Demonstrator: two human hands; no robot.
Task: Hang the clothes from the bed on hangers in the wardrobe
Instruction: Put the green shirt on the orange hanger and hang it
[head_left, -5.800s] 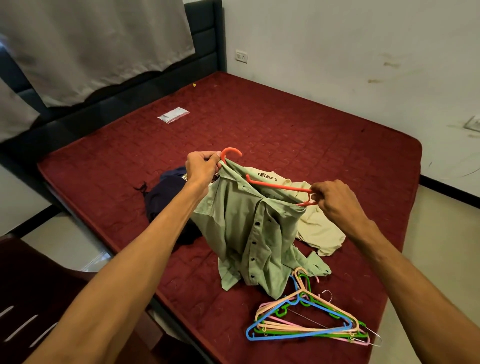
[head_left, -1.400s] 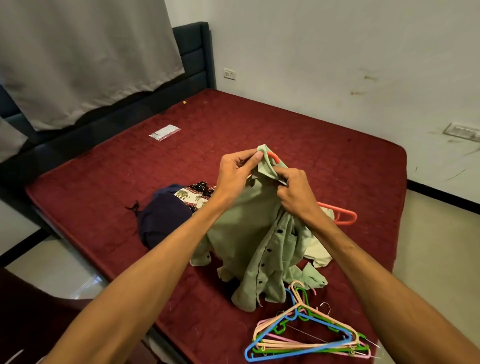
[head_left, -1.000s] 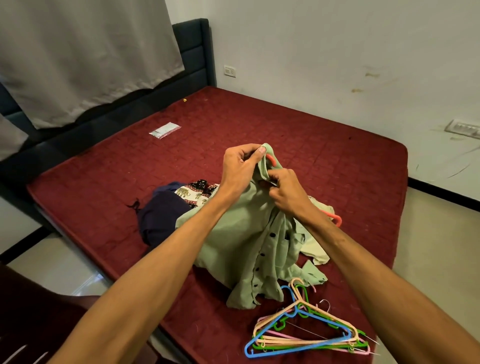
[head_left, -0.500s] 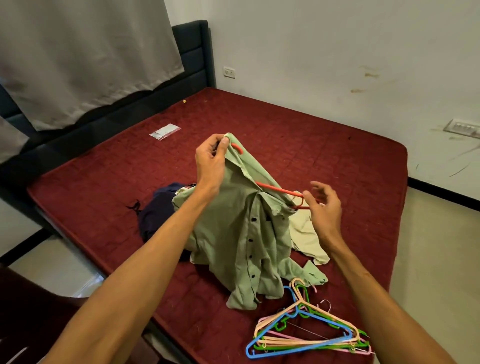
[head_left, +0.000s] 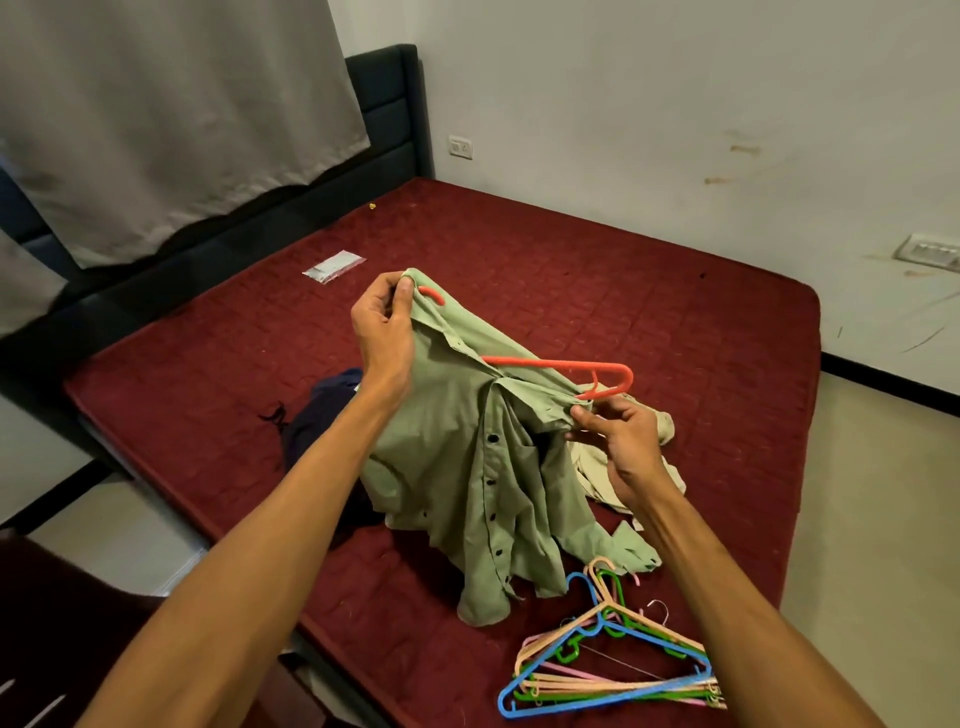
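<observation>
Mid-fitting, the left hand (head_left: 382, 332) pinches the green shirt (head_left: 457, 447) at its collar and the right hand (head_left: 626, 441) pinches its loose shoulder, which probably must slide over the bare end of the orange hanger (head_left: 561, 364) just above.

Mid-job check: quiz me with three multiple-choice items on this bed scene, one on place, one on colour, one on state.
1. Where do the spare hangers lie? A on the bed's near corner; B on the floor; C against the headboard.
2. The hanger in the shirt is: A blue; B orange; C green.
3. That hanger's end by the right hand is: A inside the sleeve; B bare, outside the shirt; C snapped.
Key: A, the pile rests on the bed; B, its bar shows orange; B, the fabric hangs below it.
</observation>
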